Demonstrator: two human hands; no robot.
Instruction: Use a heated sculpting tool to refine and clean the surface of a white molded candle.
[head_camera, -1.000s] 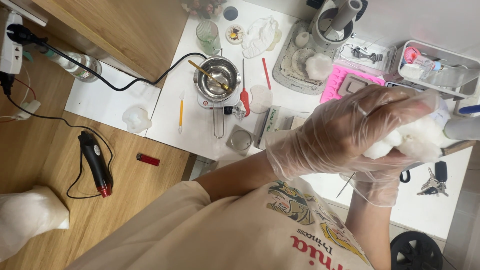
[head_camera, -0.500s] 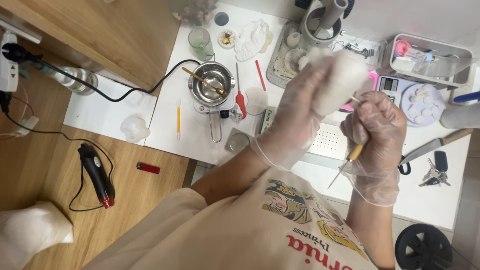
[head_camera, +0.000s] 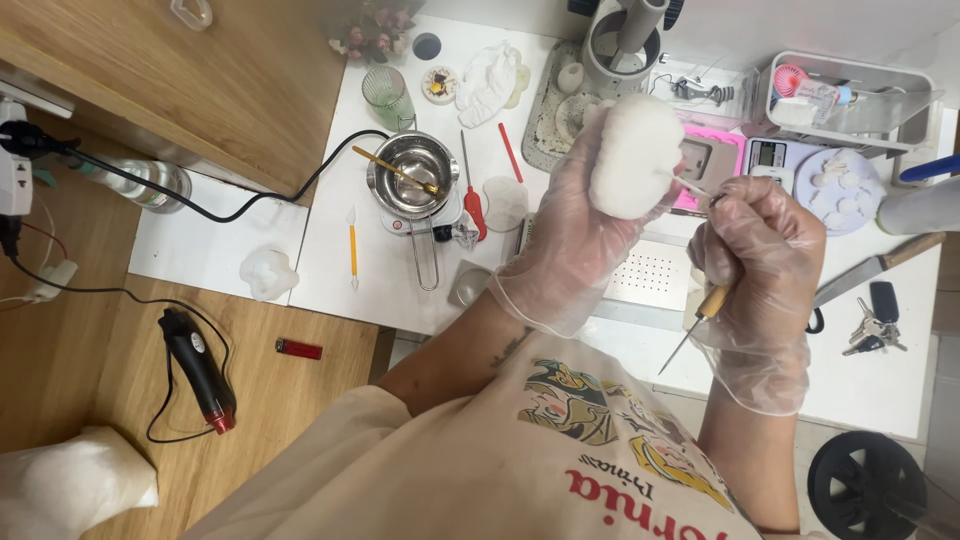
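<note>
My left hand (head_camera: 570, 240), in a clear plastic glove, holds a white rounded wax-like lump (head_camera: 633, 155) up above the white table (head_camera: 350, 180). My right hand (head_camera: 755, 265), gloved too, grips a thin tool with a wooden handle (head_camera: 705, 310); one metal end touches the lump's right side and the other pointed end sticks out below my fist. Both hands are close together over the table's front middle.
A small metal pot (head_camera: 410, 180) on a heater with a black cord stands at centre left. Nearby lie a yellow tool (head_camera: 352, 250), a red tool (head_camera: 472, 205), a pink mould (head_camera: 710, 160), a knife (head_camera: 870, 270), keys (head_camera: 870, 325). A heat gun (head_camera: 200, 370) and red lighter (head_camera: 298, 349) lie on the wooden floor.
My left hand has carried the white lump from the right side up and to the left, turning it upright. My right hand has brought the tool up against the lump.
</note>
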